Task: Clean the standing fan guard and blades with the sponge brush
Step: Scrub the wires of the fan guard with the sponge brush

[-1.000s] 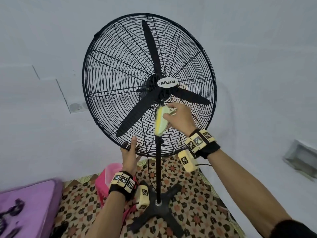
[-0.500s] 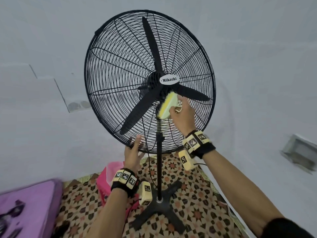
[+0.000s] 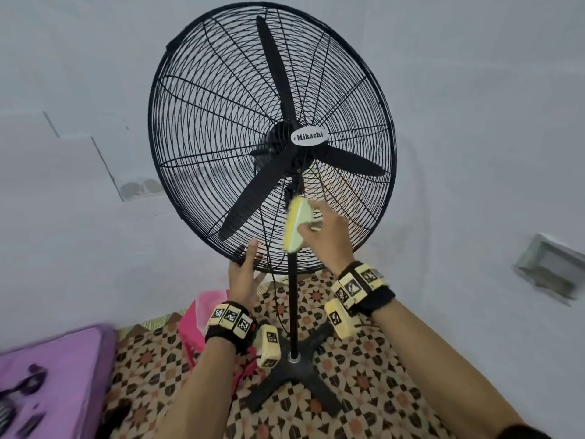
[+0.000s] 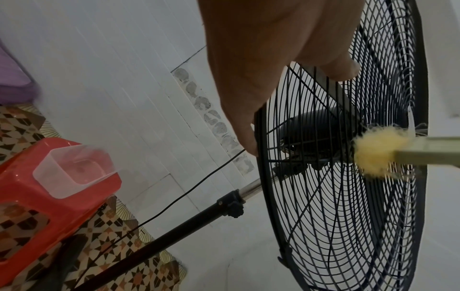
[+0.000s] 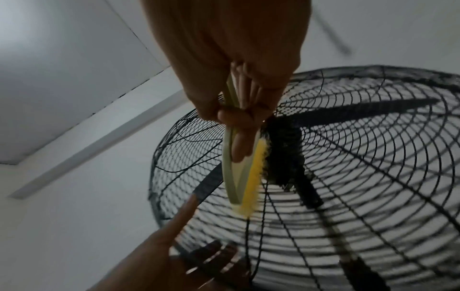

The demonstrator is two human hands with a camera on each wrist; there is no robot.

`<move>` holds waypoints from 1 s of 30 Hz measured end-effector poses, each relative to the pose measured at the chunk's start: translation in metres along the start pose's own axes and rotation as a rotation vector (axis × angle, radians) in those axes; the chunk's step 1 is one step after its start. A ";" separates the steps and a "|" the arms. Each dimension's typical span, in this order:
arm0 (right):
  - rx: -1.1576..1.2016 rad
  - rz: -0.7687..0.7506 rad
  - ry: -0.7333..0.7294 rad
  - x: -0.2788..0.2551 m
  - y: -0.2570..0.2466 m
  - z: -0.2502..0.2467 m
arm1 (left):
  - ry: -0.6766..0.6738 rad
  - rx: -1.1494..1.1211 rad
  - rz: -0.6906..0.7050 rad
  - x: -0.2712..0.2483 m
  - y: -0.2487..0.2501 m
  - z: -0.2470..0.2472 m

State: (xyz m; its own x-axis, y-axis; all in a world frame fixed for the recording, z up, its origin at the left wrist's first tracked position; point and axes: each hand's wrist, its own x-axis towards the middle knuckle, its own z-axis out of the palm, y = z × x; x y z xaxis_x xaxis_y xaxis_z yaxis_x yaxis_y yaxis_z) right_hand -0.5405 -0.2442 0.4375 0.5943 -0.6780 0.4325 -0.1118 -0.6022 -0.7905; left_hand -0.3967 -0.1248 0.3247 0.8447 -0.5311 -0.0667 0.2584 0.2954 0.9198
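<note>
On the lower front of the round black wire fan guard, the right hand grips the soft yellow-green sponge brush by its stiff handle. The left hand, fingers straight, steadies the rim; thin wires probably bend.

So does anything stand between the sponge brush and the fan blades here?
Yes: the wire guard. The right hand holds the brush against its front, below the hub; the blades lie behind the wires.
</note>
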 end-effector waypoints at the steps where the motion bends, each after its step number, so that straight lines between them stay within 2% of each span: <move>1: -0.029 0.006 -0.056 -0.004 0.004 0.001 | 0.002 -0.003 -0.004 0.000 0.000 0.000; 3: -0.041 0.013 -0.089 -0.002 0.005 -0.004 | 0.006 -0.010 -0.004 0.000 0.000 -0.001; 7: 0.075 0.005 0.111 0.005 -0.001 -0.011 | -0.017 0.014 0.001 0.001 0.000 -0.001; 9: 0.065 -0.031 0.144 -0.007 0.001 -0.002 | -0.010 0.023 -0.008 0.001 0.000 -0.001; 13: -0.034 0.010 -0.079 -0.029 0.015 0.006 | 0.018 -0.005 -0.017 0.002 0.000 -0.001; 15: -0.059 0.020 -0.093 -0.026 0.013 0.001 | 0.015 -0.008 -0.015 0.003 0.000 -0.002; 18: 0.039 -0.009 0.070 -0.013 0.004 -0.006 | -0.008 0.011 -0.007 0.002 0.001 -0.003; 21: 0.007 -0.060 0.181 -0.011 0.000 0.000 | -0.015 0.029 -0.002 0.000 0.002 0.000; 23: 0.004 -0.061 0.150 -0.026 0.005 0.011 | 0.006 0.019 -0.004 0.000 0.001 0.002; 27: -0.109 -0.041 -0.134 -0.066 0.021 0.027 | 0.011 0.003 0.010 -0.001 -0.003 0.002; 28: -0.105 -0.029 -0.159 -0.068 0.021 0.024 | 0.014 0.006 0.017 -0.001 -0.004 0.001; 30: -0.027 -0.018 -0.085 -0.061 0.017 0.016 | 0.008 0.030 0.021 0.000 -0.003 0.000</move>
State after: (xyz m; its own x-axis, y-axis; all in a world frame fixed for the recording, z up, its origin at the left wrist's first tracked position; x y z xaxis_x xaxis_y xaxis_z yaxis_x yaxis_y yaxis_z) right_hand -0.5660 -0.2064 0.3911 0.6613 -0.6299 0.4072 -0.1216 -0.6257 -0.7705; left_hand -0.3976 -0.1261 0.3219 0.8534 -0.5188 -0.0499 0.2262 0.2825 0.9322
